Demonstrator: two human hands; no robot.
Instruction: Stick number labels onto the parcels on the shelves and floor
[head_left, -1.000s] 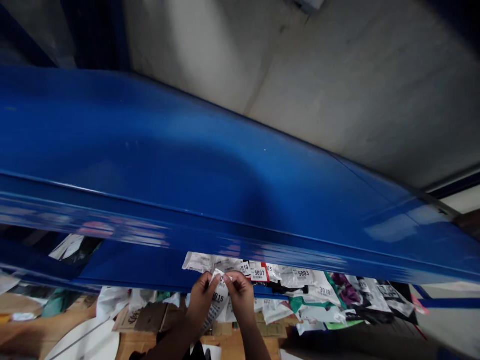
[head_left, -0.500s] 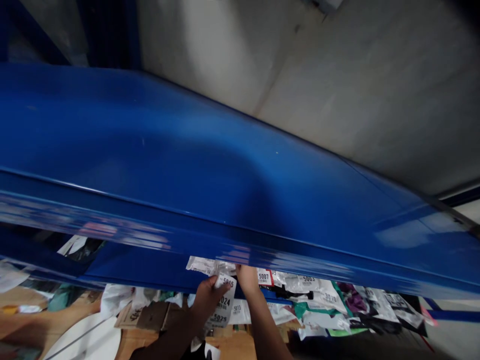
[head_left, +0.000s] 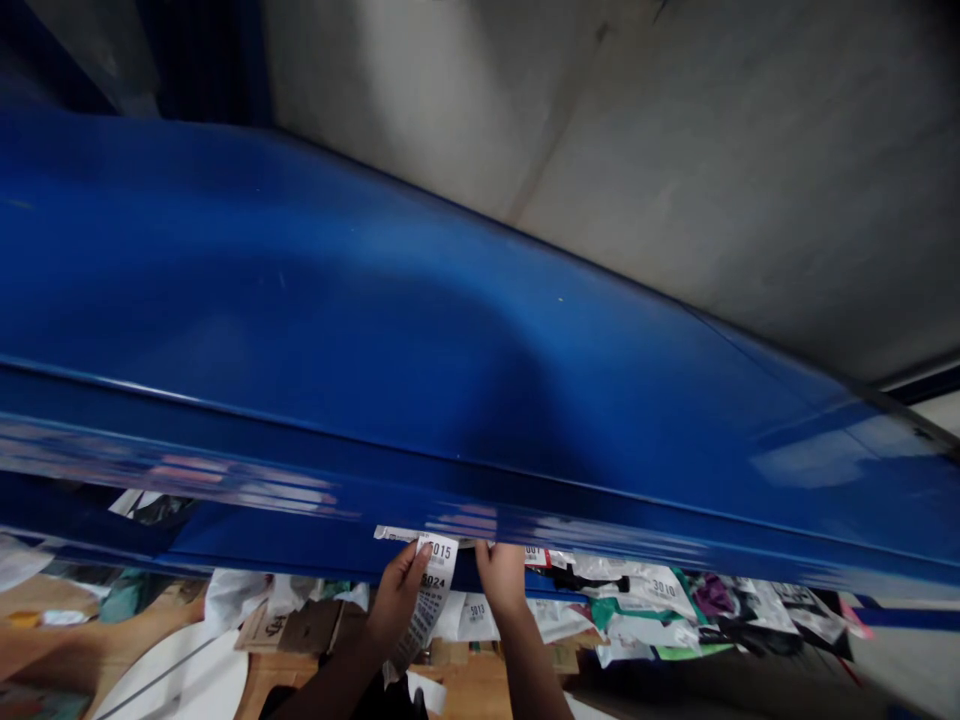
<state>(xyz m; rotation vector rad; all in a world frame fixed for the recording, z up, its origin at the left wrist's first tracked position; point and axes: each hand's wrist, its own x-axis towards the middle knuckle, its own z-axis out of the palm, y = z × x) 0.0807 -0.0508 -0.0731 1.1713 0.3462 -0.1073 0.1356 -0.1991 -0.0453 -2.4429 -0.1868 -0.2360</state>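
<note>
My left hand (head_left: 399,590) is closed on a strip of white printed labels (head_left: 429,600), its thumb over the top one. The label numbers 5015 and 5024 are readable, and the lower part hangs tilted down to the left. My right hand (head_left: 502,575) reaches up to the blue shelf lip, its fingers curled and their tips partly hidden there. A thin edge of a clear-and-white plastic package (head_left: 391,533) shows behind the labels, close to both hands. Whether the right fingers grip that package cannot be made out.
A wide blue metal shelf panel (head_left: 360,340) fills the middle, above my hands. On the lower right lie several bagged packages, one marked 3010 (head_left: 664,588). A cardboard box (head_left: 289,628) and a round white disc (head_left: 180,675) are at lower left.
The label strip has shifted a little left and turned in my left hand. My right hand's fingers are now curled lower beside the shelf lip. The view has shifted slightly.
</note>
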